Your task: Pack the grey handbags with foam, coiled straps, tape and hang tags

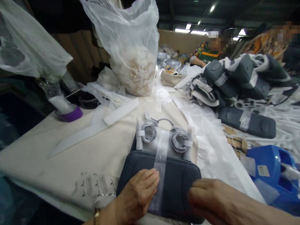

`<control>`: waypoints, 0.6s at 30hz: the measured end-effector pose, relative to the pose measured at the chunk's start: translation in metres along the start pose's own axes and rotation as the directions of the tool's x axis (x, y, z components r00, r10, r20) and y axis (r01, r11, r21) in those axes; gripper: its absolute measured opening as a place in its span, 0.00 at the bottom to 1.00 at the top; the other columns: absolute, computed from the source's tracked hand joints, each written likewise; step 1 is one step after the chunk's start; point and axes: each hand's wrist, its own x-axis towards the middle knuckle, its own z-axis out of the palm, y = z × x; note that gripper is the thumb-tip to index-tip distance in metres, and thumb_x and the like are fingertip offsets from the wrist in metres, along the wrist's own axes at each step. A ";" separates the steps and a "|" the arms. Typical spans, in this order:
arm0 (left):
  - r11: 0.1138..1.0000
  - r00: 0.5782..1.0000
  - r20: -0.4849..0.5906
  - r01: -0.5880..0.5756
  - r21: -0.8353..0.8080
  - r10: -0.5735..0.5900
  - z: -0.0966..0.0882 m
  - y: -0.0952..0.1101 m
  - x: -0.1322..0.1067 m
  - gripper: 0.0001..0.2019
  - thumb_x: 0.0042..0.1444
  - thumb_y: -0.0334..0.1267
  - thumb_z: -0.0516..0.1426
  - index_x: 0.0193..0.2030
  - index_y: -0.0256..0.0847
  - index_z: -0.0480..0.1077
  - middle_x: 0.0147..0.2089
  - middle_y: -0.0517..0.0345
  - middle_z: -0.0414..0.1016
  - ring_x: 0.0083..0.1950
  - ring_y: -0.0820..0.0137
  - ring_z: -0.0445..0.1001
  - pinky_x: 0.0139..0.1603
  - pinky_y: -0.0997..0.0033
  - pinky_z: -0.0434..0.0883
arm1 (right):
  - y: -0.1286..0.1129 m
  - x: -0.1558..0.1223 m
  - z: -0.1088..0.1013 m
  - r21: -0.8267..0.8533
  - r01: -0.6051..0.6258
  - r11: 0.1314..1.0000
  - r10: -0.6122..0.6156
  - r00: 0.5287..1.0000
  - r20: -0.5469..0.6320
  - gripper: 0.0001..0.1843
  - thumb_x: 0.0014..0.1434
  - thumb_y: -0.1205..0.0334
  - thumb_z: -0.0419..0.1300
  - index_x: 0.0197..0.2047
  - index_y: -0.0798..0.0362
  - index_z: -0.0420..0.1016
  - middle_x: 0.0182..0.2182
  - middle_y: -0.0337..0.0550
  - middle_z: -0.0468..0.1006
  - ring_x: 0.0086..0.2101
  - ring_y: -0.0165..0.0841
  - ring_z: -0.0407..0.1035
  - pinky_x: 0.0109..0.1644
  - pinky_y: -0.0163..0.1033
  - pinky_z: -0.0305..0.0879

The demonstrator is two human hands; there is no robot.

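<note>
A dark blue padded bag (175,181) lies on the table in front of me, with a translucent plastic strip (161,156) running over its middle. Beyond its near panel show a grey section and two rolled, film-wrapped loops (149,132), joined by a thin dark cord. My left hand (140,190) rests on the bag, fingers extended together, their tips at the strip's left edge. Over the bag's right side is my right hand (208,197), smeared by motion. Its fingers look bent, but whether they hold anything is not visible.
White foam strips (122,111) and a purple tape roll (70,114) lie on the left. A large filled plastic bag (138,62) stands behind. To the right are stacked dark bags (248,78), a blue tape dispenser (269,165) and plastic sheeting (211,140). Other people are at the back right.
</note>
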 end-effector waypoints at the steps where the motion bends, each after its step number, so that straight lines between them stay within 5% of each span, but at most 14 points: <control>1: 1.000 1.000 0.015 0.009 -0.006 -0.009 0.001 0.000 -0.002 0.14 0.58 0.27 0.50 0.49 0.30 0.68 0.47 0.48 0.76 0.54 0.66 0.70 0.54 0.65 0.71 | -0.001 0.021 -0.008 -0.027 0.034 0.999 -0.030 0.992 0.126 0.11 0.60 0.68 0.51 0.28 0.51 0.68 0.25 0.37 0.75 0.25 0.27 0.69 0.27 0.30 0.58; 3: 0.999 0.999 0.043 0.019 -0.031 -0.018 0.004 0.000 -0.005 0.14 0.57 0.26 0.50 0.49 0.30 0.68 0.48 0.48 0.75 0.53 0.65 0.70 0.54 0.64 0.70 | 0.003 0.058 -0.015 -0.126 0.116 0.985 -0.078 0.959 0.273 0.08 0.59 0.70 0.52 0.30 0.53 0.69 0.26 0.41 0.76 0.27 0.30 0.69 0.28 0.33 0.56; 7: 0.996 0.999 0.049 0.014 -0.085 -0.010 0.006 -0.001 -0.007 0.14 0.57 0.25 0.50 0.48 0.30 0.69 0.49 0.49 0.74 0.55 0.64 0.68 0.56 0.66 0.68 | 0.020 0.104 -0.007 -0.322 0.173 0.931 -0.056 0.938 0.341 0.08 0.56 0.72 0.52 0.34 0.55 0.72 0.28 0.45 0.78 0.28 0.34 0.71 0.26 0.35 0.53; 13: 0.993 0.998 0.064 0.015 -0.117 -0.007 0.008 -0.003 -0.010 0.14 0.57 0.26 0.50 0.49 0.28 0.69 0.52 0.46 0.72 0.60 0.63 0.64 0.58 0.65 0.66 | 0.018 0.124 0.001 -0.386 0.167 0.907 0.000 0.918 0.397 0.11 0.52 0.74 0.53 0.36 0.57 0.75 0.30 0.49 0.80 0.31 0.37 0.75 0.27 0.34 0.57; 18: 0.991 0.996 0.074 0.051 -0.124 -0.042 0.010 -0.002 -0.011 0.12 0.57 0.26 0.51 0.46 0.30 0.71 0.50 0.49 0.74 0.57 0.64 0.66 0.57 0.65 0.67 | 0.020 0.131 -0.001 -0.416 -0.036 0.909 0.171 0.941 0.292 0.04 0.53 0.67 0.60 0.31 0.57 0.76 0.25 0.48 0.79 0.28 0.37 0.75 0.22 0.33 0.52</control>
